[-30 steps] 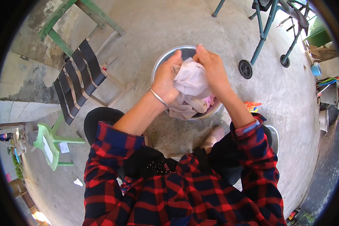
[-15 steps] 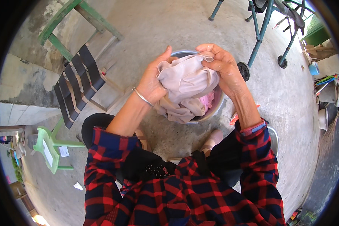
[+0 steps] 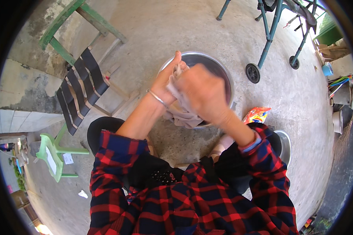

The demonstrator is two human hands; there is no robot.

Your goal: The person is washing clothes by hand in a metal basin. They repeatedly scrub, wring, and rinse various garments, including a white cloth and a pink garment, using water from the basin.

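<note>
A pale pinkish-beige garment point(image 3: 185, 117) is bunched between my hands above a round metal basin point(image 3: 226, 70), and its lower folds hang over the basin's near rim. My left hand point(image 3: 166, 84) grips one part of the cloth, thumb pointing up; a bracelet circles that wrist. Pressed against the cloth from the right, my right hand point(image 3: 206, 92) is curled into a fist and blurred by motion. Its fingertips are hidden. Dark water seems to fill the far part of the basin.
A red-orange packet point(image 3: 257, 114) lies right of the basin, near a second metal bowl point(image 3: 285, 147). To the left stand a green chair with black straps point(image 3: 82, 86) and a light green plastic stool point(image 3: 51, 154). A wheeled metal frame point(image 3: 268, 43) stands at the far right.
My right hand has swung left and inward, from spreading the garment's edge to a fist against my left hand. The cloth is now bunched tighter, uncovering more of the basin and the packet.
</note>
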